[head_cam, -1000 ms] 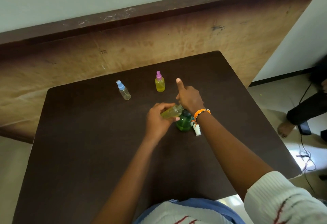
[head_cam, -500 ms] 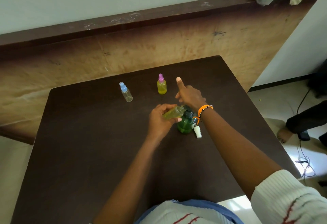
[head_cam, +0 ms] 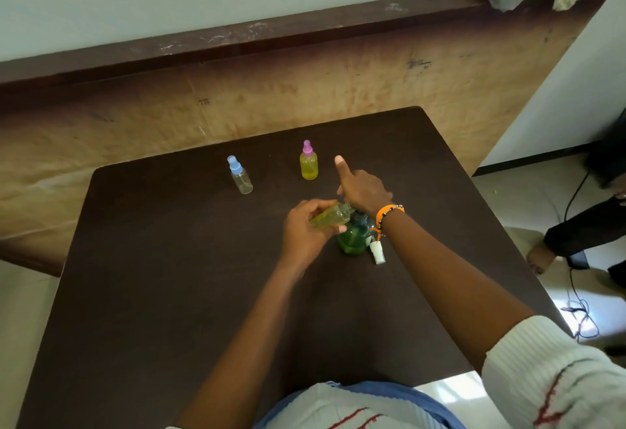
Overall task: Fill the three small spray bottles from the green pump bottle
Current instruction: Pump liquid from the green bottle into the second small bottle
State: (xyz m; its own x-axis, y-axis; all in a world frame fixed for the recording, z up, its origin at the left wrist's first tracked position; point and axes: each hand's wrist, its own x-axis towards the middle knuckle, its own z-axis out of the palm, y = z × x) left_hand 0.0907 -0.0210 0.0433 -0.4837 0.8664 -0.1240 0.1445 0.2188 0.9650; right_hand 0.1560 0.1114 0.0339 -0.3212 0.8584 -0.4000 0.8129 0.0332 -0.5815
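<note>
Near the middle of the dark brown table [head_cam: 169, 293], the left hand [head_cam: 305, 228] curls its fingers round an uncapped small spray bottle [head_cam: 330, 216], tilted almost flat with its open neck pointing right, toward the top of the green pump bottle [head_cam: 354, 240]. That small bottle is clear plastic and shows yellow-green liquid along its length. The pump bottle is squat, rounded and translucent green with a darker top, standing upright on the table just right of the left hand. The right hand [head_cam: 364, 189] sits on its top, palm down, with the index finger stretched out toward the far edge; the other fingers are bent over the pump head, though how firmly they close on it cannot be told. An orange beaded bracelet [head_cam: 388, 213] circles that wrist. A white spray cap [head_cam: 376, 252] lies on the table touching or just beside the green bottle's right side. Farther back stand two capped small bottles, well apart from each other: a blue-capped bottle [head_cam: 241, 179] that looks nearly clear, and a pink-capped bottle [head_cam: 308, 165] full of yellow liquid.
</note>
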